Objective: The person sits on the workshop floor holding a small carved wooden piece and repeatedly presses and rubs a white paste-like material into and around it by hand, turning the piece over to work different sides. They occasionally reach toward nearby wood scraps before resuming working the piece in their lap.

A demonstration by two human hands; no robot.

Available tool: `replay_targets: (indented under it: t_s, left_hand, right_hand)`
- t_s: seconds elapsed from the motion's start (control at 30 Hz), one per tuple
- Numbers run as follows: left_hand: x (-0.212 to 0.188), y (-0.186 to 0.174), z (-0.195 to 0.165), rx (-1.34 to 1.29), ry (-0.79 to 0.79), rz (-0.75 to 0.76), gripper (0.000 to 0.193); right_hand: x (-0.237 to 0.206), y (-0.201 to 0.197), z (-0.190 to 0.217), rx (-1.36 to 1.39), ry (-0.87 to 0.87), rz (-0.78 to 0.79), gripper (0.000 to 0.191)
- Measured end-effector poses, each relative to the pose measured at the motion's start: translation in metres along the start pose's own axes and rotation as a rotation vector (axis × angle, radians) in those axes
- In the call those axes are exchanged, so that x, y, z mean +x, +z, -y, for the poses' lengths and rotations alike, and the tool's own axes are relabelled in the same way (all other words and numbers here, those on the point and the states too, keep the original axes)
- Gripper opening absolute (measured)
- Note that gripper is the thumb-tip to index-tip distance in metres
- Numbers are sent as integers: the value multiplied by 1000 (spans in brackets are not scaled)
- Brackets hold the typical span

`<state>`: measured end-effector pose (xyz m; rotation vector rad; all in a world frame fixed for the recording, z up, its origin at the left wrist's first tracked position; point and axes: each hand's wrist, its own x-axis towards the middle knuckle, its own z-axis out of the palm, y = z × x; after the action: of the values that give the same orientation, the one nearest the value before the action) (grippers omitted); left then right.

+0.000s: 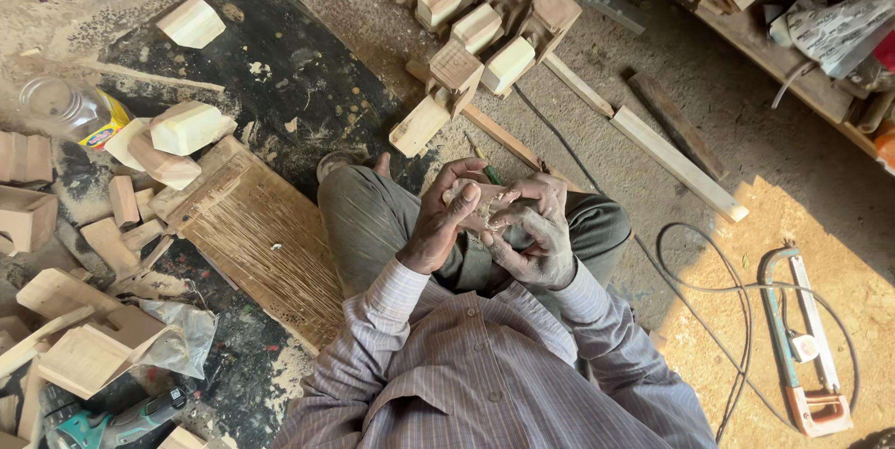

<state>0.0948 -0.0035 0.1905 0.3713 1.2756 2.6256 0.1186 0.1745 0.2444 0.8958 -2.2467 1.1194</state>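
A: The left hand (438, 225) and right hand (536, 234) are close together over the person's lap, both wrapped around one small piece of wood (477, 207). The left hand's fingers curl over its top; the right hand cups it from the other side.

B: So the piece sits between the two palms, about the middle of the scene?

A: Yes, above the crossed legs. Going from the left: a plastic bottle (70, 111) lies at the far left on the sawdust, with pale wood blocks (186, 127) just beside it on a black mat (298, 85).

B: And nearer?

A: A heap of wood offcuts (84, 337) and a green power tool (112, 423) at the near left corner. Right of them lies a flat ribbed board (270, 244), touching the person's knee.

B: Beyond the hands?

A: A cluster of carved wooden pieces (480, 20) on the far side, then long wooden strips (676, 165) running to the right.

B: And the far right?

A: A hand saw (802, 346) lies on the sunlit floor, with a dark cable (709, 290) looped around it.
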Motion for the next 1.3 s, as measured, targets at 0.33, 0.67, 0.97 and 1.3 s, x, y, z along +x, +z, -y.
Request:
replay_targets:
  t_s: [0.33,0.67,0.97,1.3]
  left_hand:
    - [-9,6,46,-324,-97,-135,33]
    - [-13,6,29,-441,-26,-84,40]
    - [-14,-8,28,-475,43,-100,36]
    - [-9,-14,24,-410,94,-212,31]
  right_hand:
    - [-19,36,-13,524,230,-152,25]
    - [-19,60,-5,558,321,-164,25]
    - [-6,72,8,581,406,-191,25]
    - [-10,93,-3,640,343,-223,17]
